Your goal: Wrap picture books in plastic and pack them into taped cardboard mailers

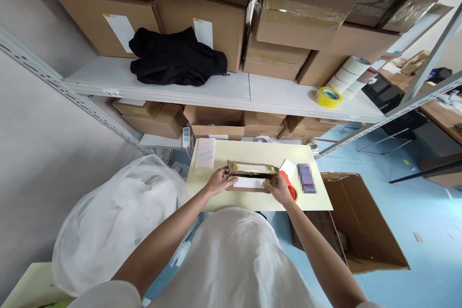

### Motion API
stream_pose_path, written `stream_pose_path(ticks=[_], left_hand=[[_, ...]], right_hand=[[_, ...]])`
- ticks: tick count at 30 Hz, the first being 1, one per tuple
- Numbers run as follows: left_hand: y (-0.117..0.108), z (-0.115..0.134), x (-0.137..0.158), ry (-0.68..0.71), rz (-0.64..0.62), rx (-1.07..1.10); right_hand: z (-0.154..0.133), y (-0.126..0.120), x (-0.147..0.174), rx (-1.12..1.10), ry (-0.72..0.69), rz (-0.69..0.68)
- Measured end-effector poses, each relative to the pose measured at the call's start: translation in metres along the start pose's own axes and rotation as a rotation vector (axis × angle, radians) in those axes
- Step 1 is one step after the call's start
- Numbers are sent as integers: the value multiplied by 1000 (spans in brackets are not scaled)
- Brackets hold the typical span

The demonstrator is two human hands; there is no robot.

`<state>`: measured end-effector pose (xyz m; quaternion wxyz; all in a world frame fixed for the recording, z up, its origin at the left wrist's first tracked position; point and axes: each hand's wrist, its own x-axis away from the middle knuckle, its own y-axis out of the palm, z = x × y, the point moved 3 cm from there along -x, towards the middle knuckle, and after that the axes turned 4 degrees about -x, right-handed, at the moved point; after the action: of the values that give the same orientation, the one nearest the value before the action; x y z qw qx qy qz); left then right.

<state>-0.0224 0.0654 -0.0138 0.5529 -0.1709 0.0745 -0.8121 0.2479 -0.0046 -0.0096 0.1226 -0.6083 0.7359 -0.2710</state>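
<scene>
A small brown cardboard box (251,184) with white labels on its flaps is at the middle of the pale table (245,151). A dark gap runs along its top between the flaps. At its left end, the fingers of my left hand (218,182) grip the side, thumb on the near flap. My right hand (280,187) grips the right end in the same way. Just right of that hand lies a red tape dispenser (288,184) with a tape roll, partly hidden by my hand. A white slip (288,167) lies behind it. What is inside the box I cannot make out.
A stack of pale sheets (205,153) lies at the table's left, a blurred purple item (306,178) at its right. A large open carton (371,221) stands right, a white plastic bag (122,216) left. Behind, a shelf (238,94) holds cartons, black cloth (176,57) and yellow tape (328,97).
</scene>
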Motion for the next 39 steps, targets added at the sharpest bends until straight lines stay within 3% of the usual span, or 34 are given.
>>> stream_pose_path(ticks=[5,10,12,14,16,19,22,26,32,36,39], left_hand=[[-5,-1,-13,-134,92,-198],[-14,-16,-28,-220,86,-321],[-16,-17,-29,-240,121,-375],[-17,-13,-27,-191,198,-498],[-14,-4,-23,-40,225,-657],[-6,8,-19,217,120,-784],[-2,11,-20,310,27,-739],[1,3,-29,255,-52,-544],[-4,-7,-36,173,41,-216],[-8,-4,-32,145,12,-205],[-5,0,-25,122,-104,-380]], right_hand=[[-9,-7,-18,266,84,32],[12,-8,-28,237,145,24],[17,-8,-28,238,143,80],[16,-10,-24,338,84,214],[9,-9,-18,495,-62,297],[-7,1,-12,659,-331,99],[-16,4,-14,703,-415,-116],[-19,1,-24,699,-373,-263],[-23,-4,-26,514,-328,-350],[-21,-5,-6,512,-360,-439],[-13,-4,13,632,-328,-370]])
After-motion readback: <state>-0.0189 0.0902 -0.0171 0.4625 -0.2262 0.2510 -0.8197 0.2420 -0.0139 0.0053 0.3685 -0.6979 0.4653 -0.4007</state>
